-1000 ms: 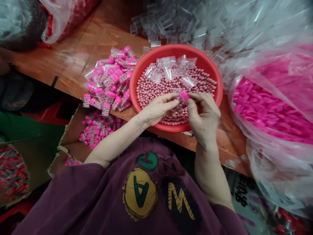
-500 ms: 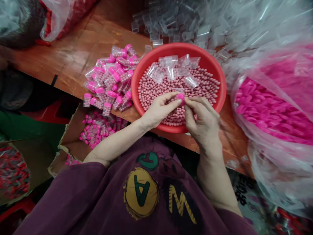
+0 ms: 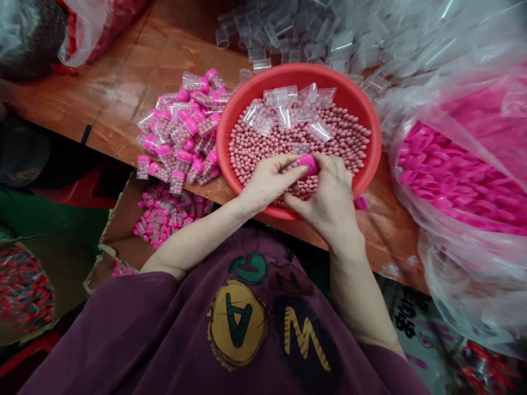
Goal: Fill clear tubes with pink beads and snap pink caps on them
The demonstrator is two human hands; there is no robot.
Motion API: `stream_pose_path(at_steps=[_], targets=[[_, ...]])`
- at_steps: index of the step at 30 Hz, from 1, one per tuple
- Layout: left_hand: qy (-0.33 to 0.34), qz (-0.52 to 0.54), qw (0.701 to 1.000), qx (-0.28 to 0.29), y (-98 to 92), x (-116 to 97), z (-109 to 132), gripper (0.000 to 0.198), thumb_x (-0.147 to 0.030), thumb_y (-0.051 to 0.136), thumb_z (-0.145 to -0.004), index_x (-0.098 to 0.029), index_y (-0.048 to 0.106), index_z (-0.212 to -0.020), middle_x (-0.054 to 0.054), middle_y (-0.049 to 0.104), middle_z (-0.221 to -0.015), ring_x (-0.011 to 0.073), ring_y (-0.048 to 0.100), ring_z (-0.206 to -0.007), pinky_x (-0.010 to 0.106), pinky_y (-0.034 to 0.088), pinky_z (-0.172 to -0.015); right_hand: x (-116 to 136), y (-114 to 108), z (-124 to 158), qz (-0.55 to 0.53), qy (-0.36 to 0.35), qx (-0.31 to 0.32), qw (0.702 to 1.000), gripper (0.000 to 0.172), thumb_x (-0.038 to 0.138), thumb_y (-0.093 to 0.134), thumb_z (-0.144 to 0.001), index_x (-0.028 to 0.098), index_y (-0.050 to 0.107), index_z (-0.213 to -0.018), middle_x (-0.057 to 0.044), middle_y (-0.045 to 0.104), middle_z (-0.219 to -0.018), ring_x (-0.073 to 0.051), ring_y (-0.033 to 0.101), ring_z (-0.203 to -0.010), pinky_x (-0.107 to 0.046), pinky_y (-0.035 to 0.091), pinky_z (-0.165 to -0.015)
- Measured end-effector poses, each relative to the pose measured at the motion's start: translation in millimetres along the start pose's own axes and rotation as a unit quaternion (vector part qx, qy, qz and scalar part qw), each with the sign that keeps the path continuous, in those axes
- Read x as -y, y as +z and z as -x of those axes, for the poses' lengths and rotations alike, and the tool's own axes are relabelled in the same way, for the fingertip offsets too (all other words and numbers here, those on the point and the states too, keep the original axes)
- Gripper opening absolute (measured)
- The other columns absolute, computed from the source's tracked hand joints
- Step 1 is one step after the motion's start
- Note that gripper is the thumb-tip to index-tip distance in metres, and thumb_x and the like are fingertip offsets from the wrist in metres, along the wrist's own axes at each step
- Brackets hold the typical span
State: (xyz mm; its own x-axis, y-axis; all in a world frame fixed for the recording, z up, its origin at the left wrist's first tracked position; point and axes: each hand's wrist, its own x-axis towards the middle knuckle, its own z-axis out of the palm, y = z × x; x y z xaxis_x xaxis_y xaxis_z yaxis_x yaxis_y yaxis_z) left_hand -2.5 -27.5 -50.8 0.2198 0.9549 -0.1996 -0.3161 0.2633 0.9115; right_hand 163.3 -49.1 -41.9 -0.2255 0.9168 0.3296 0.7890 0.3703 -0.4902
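Note:
Over the red basin (image 3: 370, 164) of small pink beads (image 3: 255, 156), my left hand (image 3: 263, 184) pinches a small clear tube with a bright pink cap (image 3: 308, 163). Most of that tube is hidden by my fingers. My right hand (image 3: 335, 200) curls around the same tube from the right. Its fingers press at the cap, and its thumb reaches low on the near side. Several clear tubes (image 3: 284, 99) lie on the beads at the basin's far side. One more clear tube (image 3: 300, 148) rests just beyond my fingertips.
Left of the basin is a pile of capped, bead-filled tubes (image 3: 181, 131). Below the table edge, a cardboard box (image 3: 119, 219) holds more. A plastic bag of pink caps (image 3: 461, 175) stands right, loose clear tubes (image 3: 288, 33) behind. One pink cap (image 3: 361, 203) lies beside the basin.
My right hand has shifted left and opened from a fingertip pinch to wrap around the tube. The pink cap shows more fully. A loose cap right of the basin has come into view.

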Motion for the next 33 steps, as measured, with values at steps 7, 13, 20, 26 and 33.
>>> stream_pose_path(at_steps=[7, 13, 20, 26, 33], targets=[[-0.01, -0.024, 0.999, -0.027, 6.7, 2.9, -2.0, 0.037, -0.041, 0.099, -0.089, -0.014, 0.083, -0.108, 0.004, 0.085, -0.1, 0.015, 0.075, -0.088, 0.028, 0.063, -0.082, 4.7, 24.2, -2.6, 0.089, 0.016, -0.003, 0.996, 0.052, 0.039, 0.066, -0.1, 0.014, 0.061, -0.146, -0.022, 0.07, -0.127, -0.041, 0.067, -0.122, -0.064, 0.057, -0.109], [-0.052, -0.061, 0.995, -0.057, 15.8, -5.5, 2.8, 0.054, -0.022, 0.094, -0.094, -0.019, 0.065, -0.139, -0.005, 0.075, -0.084, 0.0124, 0.072, -0.075, 0.027, 0.059, -0.076, -1.6, 22.9, 7.9, 0.088, 0.022, -0.037, 0.995, 0.053, 0.039, 0.067, -0.099, 0.016, 0.06, -0.147, -0.021, 0.067, -0.127, -0.043, 0.064, -0.125, -0.068, 0.053, -0.112], [-0.056, -0.087, 0.994, -0.02, 13.5, -14.3, 7.6, 0.039, -0.019, 0.086, -0.099, -0.019, 0.062, -0.131, -0.003, 0.075, -0.088, 0.0128, 0.075, -0.08, 0.026, 0.06, -0.076, 9.7, 25.0, 7.4, 0.099, -0.01, -0.024, 0.995, 0.05, 0.042, 0.068, -0.1, 0.011, 0.067, -0.139, -0.023, 0.071, -0.118, -0.045, 0.067, -0.114, -0.071, 0.054, -0.103], [0.075, -0.225, 0.967, -0.094, -64.1, -49.4, 36.5, 0.036, -0.048, 0.081, -0.102, -0.019, 0.075, -0.124, 0.005, 0.082, -0.104, 0.0204, 0.079, -0.096, 0.036, 0.064, -0.087, 32.9, 11.3, -21.9, -0.053, -0.109, 0.135, 0.983, 0.08, 0.036, 0.072, -0.102, 0.011, 0.045, -0.172, -0.027, 0.066, -0.16, -0.043, 0.065, -0.146, -0.063, 0.058, -0.12], [0.178, -0.586, 0.722, -0.322, -143.3, -97.0, 62.8, 0.061, -0.057, 0.066, -0.108, -0.036, 0.061, -0.165, 0.004, 0.065, -0.174, 0.0424, 0.046, -0.17, 0.07, 0.035, -0.139, -30.7, 14.2, -78.7, 0.129, -0.027, 0.208, 0.969, 0.049, 0.019, 0.069, -0.095, 0.01, 0.071, -0.143, -0.028, 0.071, -0.15, -0.047, 0.067, -0.139, -0.069, 0.054, -0.121]])
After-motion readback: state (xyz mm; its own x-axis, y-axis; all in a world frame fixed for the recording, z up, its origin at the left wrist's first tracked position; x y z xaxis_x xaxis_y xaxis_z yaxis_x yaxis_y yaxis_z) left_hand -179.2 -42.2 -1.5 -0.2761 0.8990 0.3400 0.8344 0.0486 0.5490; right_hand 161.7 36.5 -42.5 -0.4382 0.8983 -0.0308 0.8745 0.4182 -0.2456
